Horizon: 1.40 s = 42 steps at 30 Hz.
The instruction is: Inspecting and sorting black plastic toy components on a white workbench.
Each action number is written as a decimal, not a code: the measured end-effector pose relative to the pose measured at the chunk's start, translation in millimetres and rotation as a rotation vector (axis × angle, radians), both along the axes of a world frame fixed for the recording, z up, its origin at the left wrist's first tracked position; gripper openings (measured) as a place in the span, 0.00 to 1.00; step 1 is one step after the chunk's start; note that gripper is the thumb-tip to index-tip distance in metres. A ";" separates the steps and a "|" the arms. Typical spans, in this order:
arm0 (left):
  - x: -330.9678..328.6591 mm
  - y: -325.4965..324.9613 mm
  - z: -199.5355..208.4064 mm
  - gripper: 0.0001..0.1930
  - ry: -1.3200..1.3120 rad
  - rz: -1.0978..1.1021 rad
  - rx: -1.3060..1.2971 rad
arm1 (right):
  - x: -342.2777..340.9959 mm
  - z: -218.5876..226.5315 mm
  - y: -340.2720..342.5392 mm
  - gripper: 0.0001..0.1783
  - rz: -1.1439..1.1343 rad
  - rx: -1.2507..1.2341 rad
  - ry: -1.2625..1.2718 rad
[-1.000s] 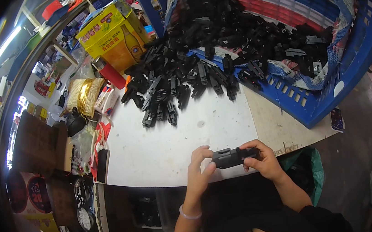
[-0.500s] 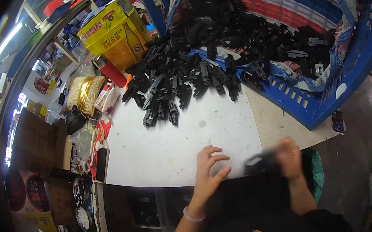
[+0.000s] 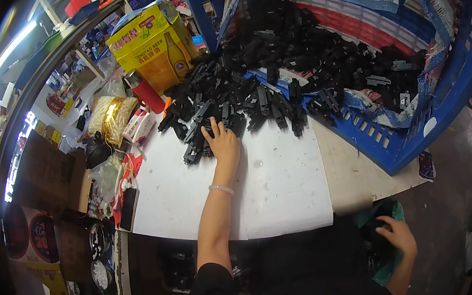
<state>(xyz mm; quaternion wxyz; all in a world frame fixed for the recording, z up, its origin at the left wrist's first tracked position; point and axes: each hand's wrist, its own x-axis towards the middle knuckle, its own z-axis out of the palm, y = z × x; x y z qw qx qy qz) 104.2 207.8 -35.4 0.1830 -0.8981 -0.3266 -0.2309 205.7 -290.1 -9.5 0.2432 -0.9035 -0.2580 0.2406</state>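
Note:
My left hand reaches across the white tabletop to the near edge of a heap of small, blocky black plastic pieces. Its fingers are spread and slightly bent over the pieces, and I see none lifted between them. A pale bracelet circles that wrist. Down at the right, below the table edge, my right hand hangs with fingers apart and nothing in it. It is over the mouth of a green bag, where dark pieces show dimly.
A blue plastic crate, lined with striped woven sheet, lies on its side at the back right, pieces spilling out. A yellow carton, a red flask and a dark phone-like slab stand or lie along the left side.
My left hand has gone from the near table edge forward to the heap. The blurred black piece has left my right hand, which has moved down and right to the green bag.

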 end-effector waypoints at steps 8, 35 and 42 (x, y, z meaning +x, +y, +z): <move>-25.7 -70.3 41.4 0.11 -0.139 -0.253 0.089 | -13.3 9.5 99.9 0.11 0.355 0.616 -0.272; -85.8 -192.9 47.9 0.13 -0.643 -0.645 -1.314 | -49.4 2.7 155.9 0.22 0.219 1.141 0.555; -85.5 -191.6 47.1 0.12 -0.629 -0.630 -1.318 | -55.7 5.7 155.8 0.17 0.133 1.106 0.535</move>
